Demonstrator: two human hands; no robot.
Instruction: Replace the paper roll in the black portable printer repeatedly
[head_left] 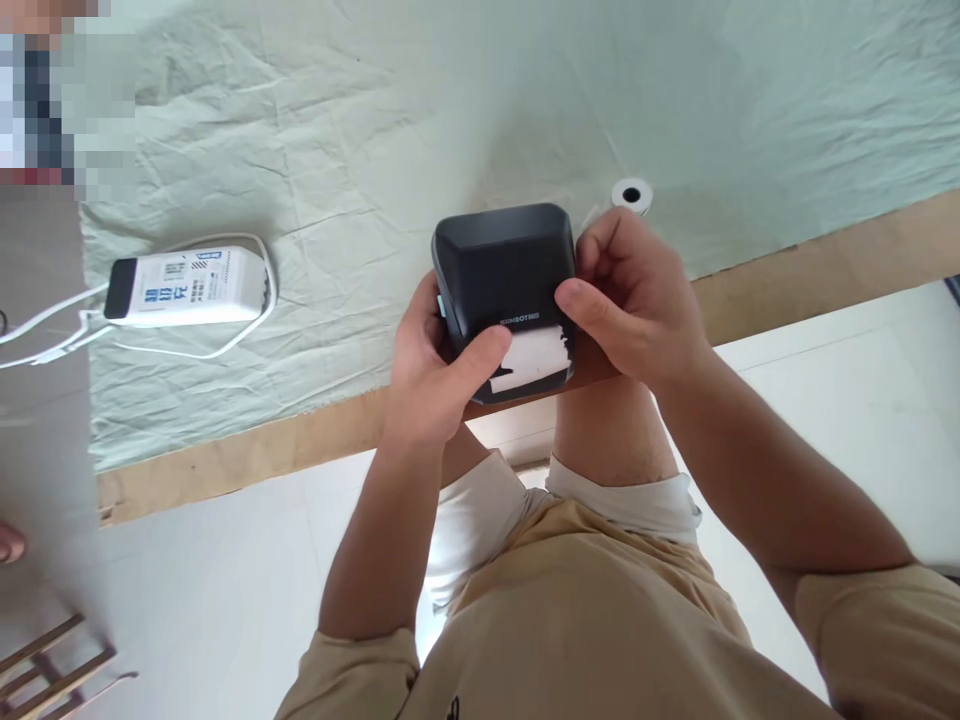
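Note:
A black label printer (pixel 504 268) with rounded corners is held up at the table's near edge. Pale lettering and a torn white sticker (pixel 531 358) mark its face. My left hand (pixel 442 365) wraps round its left lower side, thumb lying on the front beside the lettering. On the right side, my right hand (pixel 634 295) grips the printer's edge, its thumb on the front and its other fingers curled by the side. Those fingertips are partly hidden. Just beyond my right hand, a white paper roll (pixel 631 194) with a dark core rests on the cloth.
A wrinkled pale green cloth (pixel 337 130) covers the table, whose bare wooden edge (pixel 247 450) runs along the front. At the left lies a white power strip (pixel 191 285) with white cables trailing off. A wooden stool or rack (pixel 56 665) stands at lower left. Another person is partly visible, blurred, at upper left.

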